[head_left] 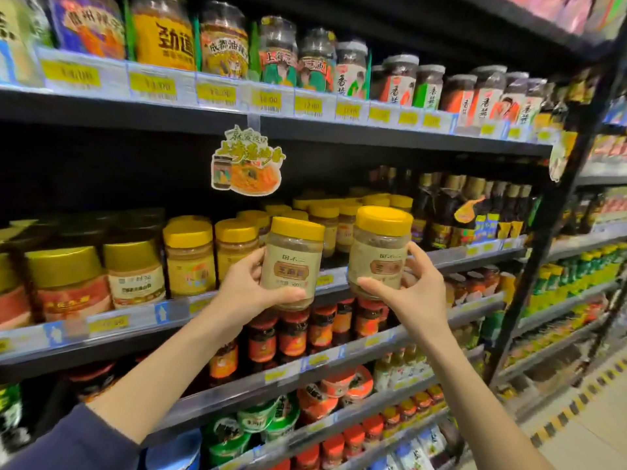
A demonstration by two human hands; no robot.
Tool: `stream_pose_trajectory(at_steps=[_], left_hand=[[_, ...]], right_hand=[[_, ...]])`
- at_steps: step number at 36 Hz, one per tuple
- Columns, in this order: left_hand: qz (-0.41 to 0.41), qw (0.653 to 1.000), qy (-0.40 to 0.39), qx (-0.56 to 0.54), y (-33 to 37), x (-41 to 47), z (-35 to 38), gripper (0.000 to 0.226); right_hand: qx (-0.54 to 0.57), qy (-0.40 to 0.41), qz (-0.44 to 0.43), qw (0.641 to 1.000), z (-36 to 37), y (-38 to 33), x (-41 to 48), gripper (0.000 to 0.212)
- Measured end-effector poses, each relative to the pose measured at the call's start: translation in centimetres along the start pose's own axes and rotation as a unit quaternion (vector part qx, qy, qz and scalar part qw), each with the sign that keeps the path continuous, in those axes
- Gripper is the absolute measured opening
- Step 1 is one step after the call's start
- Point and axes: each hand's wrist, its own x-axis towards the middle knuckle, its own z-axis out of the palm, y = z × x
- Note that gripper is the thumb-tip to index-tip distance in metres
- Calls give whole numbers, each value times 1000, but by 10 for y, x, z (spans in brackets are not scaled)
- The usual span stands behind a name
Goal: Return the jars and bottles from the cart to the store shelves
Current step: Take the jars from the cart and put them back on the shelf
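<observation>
I hold two matching jars with yellow lids and beige labels up in front of the middle shelf. My left hand grips the left jar from its left side, thumb under its base. My right hand grips the right jar from its right side, thumb across the lower front. Both jars are upright, side by side and apart, level with a row of like yellow-lidded jars standing on that shelf behind them. The cart is out of view.
A paper promo tag hangs from the upper shelf edge just above the jars. Dark bottles fill the shelf's right end, gold-lidded jars its left. Red-labelled jars stand one shelf below. A black upright post bounds the unit at right.
</observation>
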Motion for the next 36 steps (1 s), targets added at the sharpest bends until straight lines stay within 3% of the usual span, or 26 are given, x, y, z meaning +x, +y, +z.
stream_pose_trajectory(at_steps=[10,22,28,36], left_hand=[[-16,999,36,1,-14,33,2,64],[-51,985,163,29,-15,26,-8,113],[-51,971,226,63,-12,3,-11,90],[-71,956,277,69,-14,-17,-16,87]], right_hand=[[47,-36,-10,998,33,36,57,83],[82,-125,-26,988,88,64,117,82],[64,-161,-15,985,119,65,124,77],[-12,-250,-38,967,139,52,118,73]])
